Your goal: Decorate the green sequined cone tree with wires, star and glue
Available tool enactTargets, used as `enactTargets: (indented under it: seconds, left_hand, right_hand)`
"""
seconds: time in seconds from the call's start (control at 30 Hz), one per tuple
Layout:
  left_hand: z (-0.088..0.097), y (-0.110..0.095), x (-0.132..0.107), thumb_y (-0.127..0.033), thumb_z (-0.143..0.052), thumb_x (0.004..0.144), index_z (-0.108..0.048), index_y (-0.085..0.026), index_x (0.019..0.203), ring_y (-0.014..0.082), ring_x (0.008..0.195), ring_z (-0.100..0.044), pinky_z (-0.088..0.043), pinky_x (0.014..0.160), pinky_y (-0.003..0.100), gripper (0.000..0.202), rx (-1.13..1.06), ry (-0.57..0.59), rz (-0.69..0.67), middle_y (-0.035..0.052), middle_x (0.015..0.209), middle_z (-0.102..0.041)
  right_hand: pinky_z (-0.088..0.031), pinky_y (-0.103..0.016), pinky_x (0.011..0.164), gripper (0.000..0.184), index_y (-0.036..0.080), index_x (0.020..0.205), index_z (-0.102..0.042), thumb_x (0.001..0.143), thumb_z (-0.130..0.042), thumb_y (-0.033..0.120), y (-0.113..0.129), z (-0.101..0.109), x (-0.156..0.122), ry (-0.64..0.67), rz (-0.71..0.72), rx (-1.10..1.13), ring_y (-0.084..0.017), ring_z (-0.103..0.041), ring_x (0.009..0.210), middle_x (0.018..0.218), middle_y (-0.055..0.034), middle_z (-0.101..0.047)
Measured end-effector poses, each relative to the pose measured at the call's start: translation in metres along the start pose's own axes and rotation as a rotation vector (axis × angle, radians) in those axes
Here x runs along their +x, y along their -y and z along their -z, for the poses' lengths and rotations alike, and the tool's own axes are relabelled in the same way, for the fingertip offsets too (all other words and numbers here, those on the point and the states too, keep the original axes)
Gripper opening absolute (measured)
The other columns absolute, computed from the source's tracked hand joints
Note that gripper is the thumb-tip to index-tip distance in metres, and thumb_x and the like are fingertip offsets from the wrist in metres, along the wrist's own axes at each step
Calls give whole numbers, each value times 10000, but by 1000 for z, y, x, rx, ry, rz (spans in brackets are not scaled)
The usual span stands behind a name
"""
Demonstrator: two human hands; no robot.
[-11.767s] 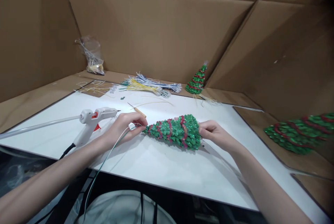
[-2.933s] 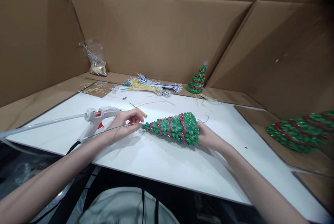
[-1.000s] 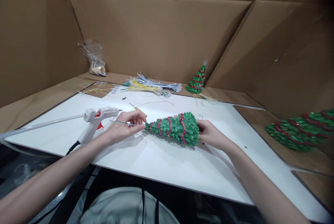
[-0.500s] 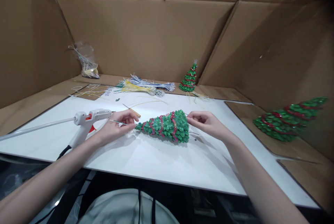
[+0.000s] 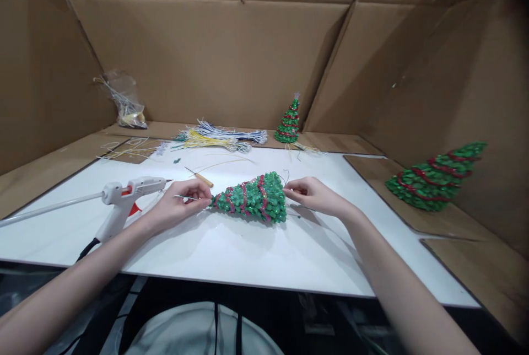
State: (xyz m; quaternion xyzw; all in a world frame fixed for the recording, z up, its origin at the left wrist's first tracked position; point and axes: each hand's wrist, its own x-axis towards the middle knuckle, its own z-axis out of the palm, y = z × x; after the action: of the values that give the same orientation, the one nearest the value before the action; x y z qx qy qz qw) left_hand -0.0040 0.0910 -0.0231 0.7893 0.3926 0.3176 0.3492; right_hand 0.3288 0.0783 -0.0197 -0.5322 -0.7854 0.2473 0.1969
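Head view: the tree (image 5: pixel 250 199) lay sideways at mid-frame. At its tip the left hand (image 5: pixel 184 200) pinched a wire (image 5: pixel 184 197); by its base the right hand (image 5: pixel 314 195) was curled nearly closed, any hold unclear. Frame left: glue gun (image 5: pixel 115 211).

wire tail (image 5: pixel 178 196) at left hand (image 5: pixel 182 207) visibly shorter than earlier
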Motion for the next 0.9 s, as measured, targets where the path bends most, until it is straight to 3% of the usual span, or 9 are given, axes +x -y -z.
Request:
enactTargets:
  seconds: [0.23,0.4,0.57,0.9]
  left_hand:
    - [11,-2,-4,-305,-612,787,-606,-157,795,104,624,-500,-383,546,189,148,-81,7,21,-3,702,-570]
    - [5,-2,-2,-266,-606,788,-612,-158,801,104,640,-509,-389,564,187,110,-54,31,48,-5,707,-582]
    - [-1,-1,0,-301,-641,780,-617,-155,824,104,661,-527,-411,598,191,155,-33,30,55,-8,725,-589]
    - [7,-1,-5,-329,-662,781,-597,-158,842,88,652,-523,-408,586,183,193,-66,3,114,-21,724,-573]
  right_hand:
    - [-242,-252,491,376,147,708,-645,834,-471,455,4,-3,-1,62,-44,48,-100,-325,500,518,41,-370]
    - [-229,-249,487,240,159,650,-604,770,-508,344,9,-7,1,45,-51,22,-92,-295,490,498,61,-304]
    - [-220,-245,485,153,166,653,-586,726,-504,272,12,-6,0,56,-42,28,-90,-277,496,504,65,-287]
    - [-247,-238,484,63,173,657,-536,694,-493,201,3,0,-2,82,-61,116,-89,-314,484,493,67,-348]
